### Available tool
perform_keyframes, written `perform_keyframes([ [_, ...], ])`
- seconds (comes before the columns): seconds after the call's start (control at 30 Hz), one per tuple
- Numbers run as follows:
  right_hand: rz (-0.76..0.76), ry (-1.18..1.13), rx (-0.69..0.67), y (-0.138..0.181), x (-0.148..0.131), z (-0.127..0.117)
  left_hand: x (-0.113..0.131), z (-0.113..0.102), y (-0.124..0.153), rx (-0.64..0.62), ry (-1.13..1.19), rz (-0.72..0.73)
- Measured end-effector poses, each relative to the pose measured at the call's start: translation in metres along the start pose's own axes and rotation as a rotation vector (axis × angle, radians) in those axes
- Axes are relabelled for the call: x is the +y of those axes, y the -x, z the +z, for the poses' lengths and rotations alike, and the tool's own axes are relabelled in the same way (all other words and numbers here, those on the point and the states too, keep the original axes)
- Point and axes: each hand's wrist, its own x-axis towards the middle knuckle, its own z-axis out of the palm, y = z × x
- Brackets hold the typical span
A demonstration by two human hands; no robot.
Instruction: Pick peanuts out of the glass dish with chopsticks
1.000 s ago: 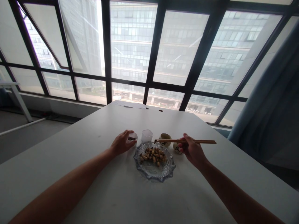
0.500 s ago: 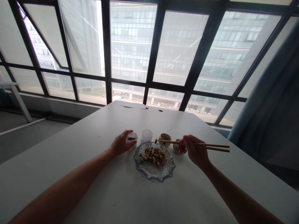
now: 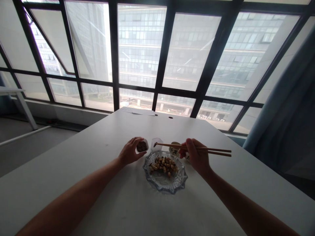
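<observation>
A cut-glass dish holding a heap of nuts sits on the white table. My left hand is wrapped round a small cup with dark bits inside and tilts it toward me. In my right hand is a pair of wooden chopsticks, held level, their tips over an empty clear cup just behind the dish. A small ceramic cup stands behind the chopsticks, partly covered by my right hand.
Near the table's far edge lie a paper sheet and a small dark spot. A tall window wall stands beyond. A blue curtain hangs at the right. A white table leg shows at the left.
The chopstick tips have moved left, from over the ceramic cup to over the clear cup. My left hand has tilted the small cup toward me. The view has shifted slightly.
</observation>
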Motion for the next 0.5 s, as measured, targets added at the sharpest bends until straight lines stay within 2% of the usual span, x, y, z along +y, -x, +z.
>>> perform_keyframes([
  [0.07, -0.012, -0.018, -0.025, -0.005, 0.005, 0.018, 0.001, -0.001, 0.0, -0.009, 0.0, 0.007],
  [0.13, -0.004, -0.018, -0.125, -0.011, 0.014, 0.032, 0.001, -0.001, 0.0, -0.014, 0.001, 0.025],
  [0.23, 0.008, 0.041, -0.242, -0.016, 0.023, 0.04, 0.0, -0.001, 0.001, -0.007, -0.012, 0.03],
  [0.4, 0.087, -0.028, -0.104, -0.006, 0.016, 0.017, -0.003, 0.002, 0.002, -0.033, -0.044, -0.047],
  [0.5, 0.181, 0.062, -0.227, 0.004, 0.007, -0.005, -0.004, 0.003, 0.003, -0.059, -0.05, -0.097],
])
